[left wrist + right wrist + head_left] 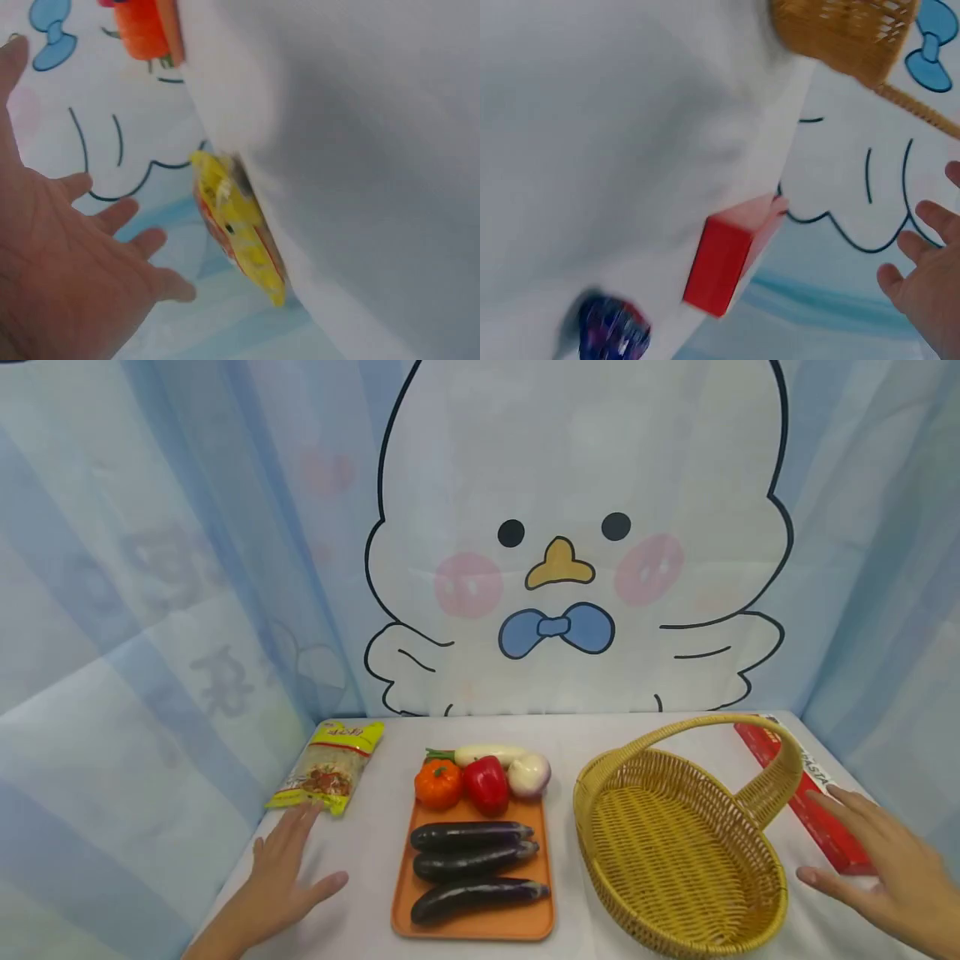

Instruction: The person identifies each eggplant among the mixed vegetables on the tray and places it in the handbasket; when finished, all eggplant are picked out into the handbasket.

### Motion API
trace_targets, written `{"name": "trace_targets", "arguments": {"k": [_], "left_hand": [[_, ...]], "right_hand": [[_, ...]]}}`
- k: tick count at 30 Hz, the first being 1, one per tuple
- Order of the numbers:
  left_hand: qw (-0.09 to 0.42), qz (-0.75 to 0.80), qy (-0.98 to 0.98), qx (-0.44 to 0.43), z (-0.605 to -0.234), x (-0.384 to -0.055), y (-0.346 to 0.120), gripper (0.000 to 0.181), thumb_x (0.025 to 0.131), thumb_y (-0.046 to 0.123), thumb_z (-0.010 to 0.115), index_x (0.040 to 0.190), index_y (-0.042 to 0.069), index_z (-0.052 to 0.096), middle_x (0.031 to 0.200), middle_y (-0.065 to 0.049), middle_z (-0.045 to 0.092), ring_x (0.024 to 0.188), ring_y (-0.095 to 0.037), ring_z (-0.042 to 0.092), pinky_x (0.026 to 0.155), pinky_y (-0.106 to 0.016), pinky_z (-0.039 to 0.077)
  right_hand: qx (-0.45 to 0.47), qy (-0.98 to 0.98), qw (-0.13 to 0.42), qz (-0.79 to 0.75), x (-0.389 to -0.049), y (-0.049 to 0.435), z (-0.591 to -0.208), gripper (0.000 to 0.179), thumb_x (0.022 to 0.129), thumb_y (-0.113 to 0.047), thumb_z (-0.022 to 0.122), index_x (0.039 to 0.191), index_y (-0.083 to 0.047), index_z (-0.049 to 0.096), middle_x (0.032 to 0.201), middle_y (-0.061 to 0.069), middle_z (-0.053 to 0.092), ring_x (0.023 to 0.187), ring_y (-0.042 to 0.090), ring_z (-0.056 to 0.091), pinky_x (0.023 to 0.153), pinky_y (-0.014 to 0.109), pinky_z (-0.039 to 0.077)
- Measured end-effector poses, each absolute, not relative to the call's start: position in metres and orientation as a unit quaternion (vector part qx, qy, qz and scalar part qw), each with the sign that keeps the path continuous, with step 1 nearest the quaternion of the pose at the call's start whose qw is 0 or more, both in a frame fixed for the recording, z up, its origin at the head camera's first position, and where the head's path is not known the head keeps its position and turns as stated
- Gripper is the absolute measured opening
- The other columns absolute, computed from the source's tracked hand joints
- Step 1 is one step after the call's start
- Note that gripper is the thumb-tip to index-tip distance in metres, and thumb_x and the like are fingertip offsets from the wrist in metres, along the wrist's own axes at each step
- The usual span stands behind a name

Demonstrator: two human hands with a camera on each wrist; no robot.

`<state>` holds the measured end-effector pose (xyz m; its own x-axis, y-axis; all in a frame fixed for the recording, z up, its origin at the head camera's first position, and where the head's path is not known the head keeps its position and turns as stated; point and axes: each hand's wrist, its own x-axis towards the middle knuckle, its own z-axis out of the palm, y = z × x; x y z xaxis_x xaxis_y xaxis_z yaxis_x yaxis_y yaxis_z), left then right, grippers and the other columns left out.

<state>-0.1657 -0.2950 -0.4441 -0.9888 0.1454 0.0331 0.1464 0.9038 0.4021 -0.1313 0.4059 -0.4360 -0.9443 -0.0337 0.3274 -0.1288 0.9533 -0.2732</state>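
Note:
My left hand [277, 881], fingers spread and holding nothing, hovers near a yellow food packet [327, 766] at the table's left. On the far side, my right hand [885, 864] is spread too, beside a red pasta box [825, 810] and a woven basket [675, 860] with a tall handle. Between the hands lies an orange tray [472, 931]. It bears three eggplants [480, 900], an orange pumpkin-like vegetable [438, 784], a red bell pepper [486, 785], a long white radish [487, 755] and a white-and-purple round vegetable [529, 775].
A white cloth-covered table [352, 843] carries everything. Curtains with a cartoon bird [570, 460] hang at the back and both sides. In the right wrist view, a shiny blue-and-red packet [613, 326] lies nearer than the red box.

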Motion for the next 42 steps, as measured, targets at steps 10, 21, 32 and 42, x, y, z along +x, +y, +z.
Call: {"name": "trace_targets", "arguments": {"k": [10,21,32,42], "left_hand": [[-0.015,-0.358,-0.932,-0.047,-0.438,-0.184,-0.254,0.070,0.087,0.036,0.076,0.145,0.011,0.044,0.143,-0.010,0.050,0.125,-0.031,0.052,0.099,-0.053,0.042],[-0.071,-0.456,-0.886,0.035,-0.450,-0.195,-0.224,0.064,0.082,0.031,0.082,0.136,0.010,0.055,0.125,-0.008,0.061,0.108,-0.026,0.062,0.082,-0.044,0.054],[-0.106,-0.433,-0.895,0.024,-0.462,-0.193,-0.226,0.057,0.079,0.027,0.084,0.127,0.005,0.062,0.106,-0.003,0.066,0.092,-0.019,0.064,0.075,-0.039,0.055],[-0.127,-0.443,-0.887,-0.022,-0.470,-0.193,-0.226,0.055,0.077,0.017,0.082,0.126,0.000,0.062,0.102,-0.003,0.065,0.086,-0.016,0.064,0.071,-0.035,0.054]], "right_hand": [[0.070,-0.904,0.236,0.350,-0.101,0.334,-0.384,0.071,0.085,-0.008,0.078,0.147,-0.010,0.044,0.143,0.007,0.045,0.117,0.007,0.050,0.071,0.015,0.050],[0.279,-0.780,0.223,0.514,-0.091,0.231,-0.357,0.055,0.080,0.023,0.064,0.131,0.005,0.055,0.126,0.018,0.059,0.118,0.020,0.055,0.093,0.020,0.044],[0.265,-0.790,-0.007,0.553,-0.109,0.146,-0.394,0.039,0.090,-0.022,0.074,0.127,-0.018,0.061,0.124,-0.004,0.063,0.112,0.019,0.061,0.092,0.035,0.050],[0.229,-0.838,-0.005,0.495,-0.134,0.110,-0.442,0.037,0.084,-0.027,0.080,0.118,-0.019,0.068,0.117,-0.009,0.067,0.113,0.016,0.060,0.095,0.044,0.046]]}}
